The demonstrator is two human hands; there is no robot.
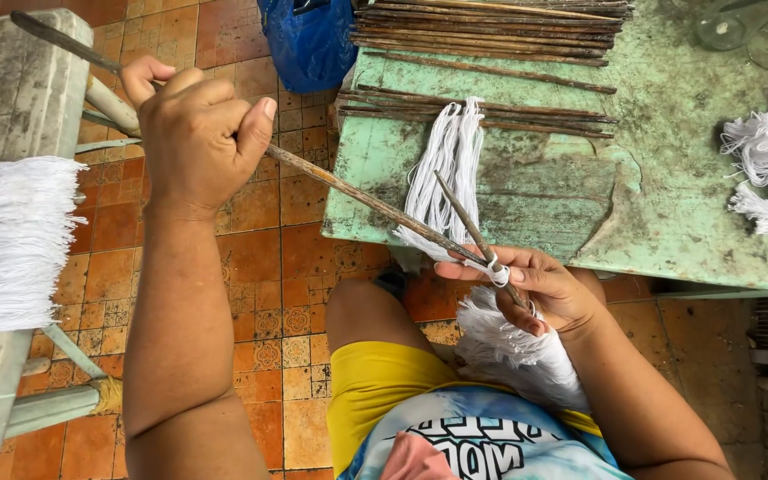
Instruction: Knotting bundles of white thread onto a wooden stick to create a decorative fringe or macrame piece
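Long stick is gripped in closed left hand; short stick and white thread bundle are pinched by right hand.

Blue plastic bag, top centre.

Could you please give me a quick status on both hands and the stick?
Left hand fisted around long stick. Right hand pinching white thread bundle and short stick at the crossing. Nothing blocking.

Yellow shorts, tie-dye shirt — bare arms
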